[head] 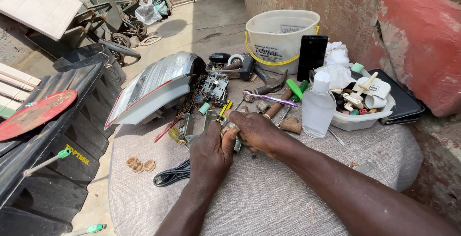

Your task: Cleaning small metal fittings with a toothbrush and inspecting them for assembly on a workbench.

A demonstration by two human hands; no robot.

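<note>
A small metal part (pixel 231 129), silvery and partly hidden, sits just below the middle of the frame, clasped between both hands above the grey cloth-covered table. Only its pale top edge and a dark lower end show; its exact shape cannot be told.

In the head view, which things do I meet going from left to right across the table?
Red disc → copper coils → black cable → left hand → right hand → clear bottle → white tray → black case.
</note>
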